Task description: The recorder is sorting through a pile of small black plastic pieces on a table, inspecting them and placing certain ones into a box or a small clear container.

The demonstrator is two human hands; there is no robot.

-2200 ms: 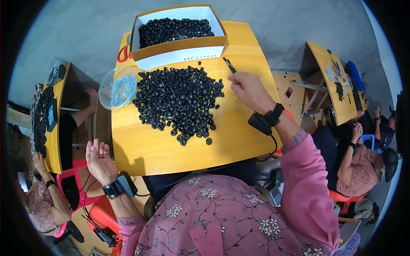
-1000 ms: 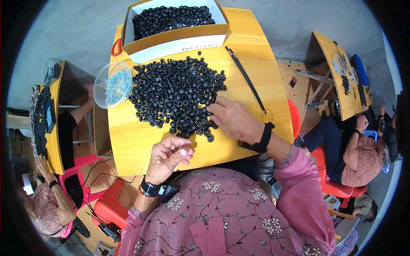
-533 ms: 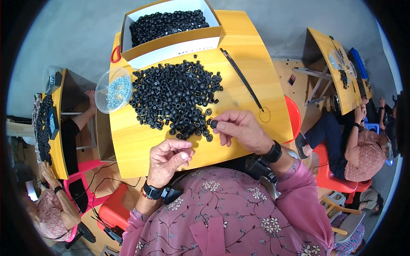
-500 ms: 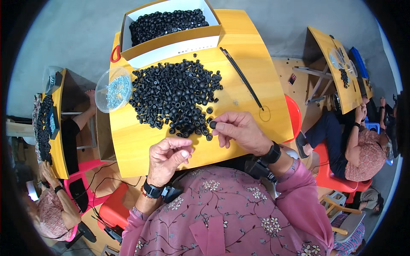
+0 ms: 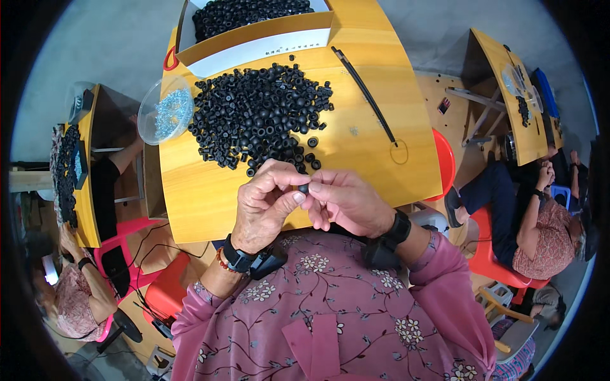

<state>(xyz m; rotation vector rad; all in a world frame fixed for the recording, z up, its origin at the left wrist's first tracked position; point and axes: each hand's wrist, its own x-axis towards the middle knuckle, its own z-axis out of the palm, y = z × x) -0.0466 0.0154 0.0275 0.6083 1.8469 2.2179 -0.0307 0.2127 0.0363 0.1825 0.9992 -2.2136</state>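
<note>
A small round black cap (image 5: pixel 304 188) sits between the fingertips of both my hands, just over the near edge of the yellow table. My left hand (image 5: pixel 268 202) pinches it from the left with thumb and forefinger. From the right, the thumb and forefinger of my right hand (image 5: pixel 346 198) close on the same piece. Whether a second part is in the pinch is hidden by the fingers. Right beyond my hands spreads a pile of small black caps and rings (image 5: pixel 260 117), with a few loose ones at its near right side.
Behind the pile stands an open box (image 5: pixel 257 44) full of black parts. A clear tub (image 5: pixel 166 111) of pale blue bits is at the left, near red scissor handles (image 5: pixel 170 59). Black rods (image 5: pixel 365 95) lie at the right, beside a red stool (image 5: pixel 443 164). People sit at tables on both sides.
My hands have come together, and the black cap that my right hand held alone is now between both. The table appears higher in the view.
</note>
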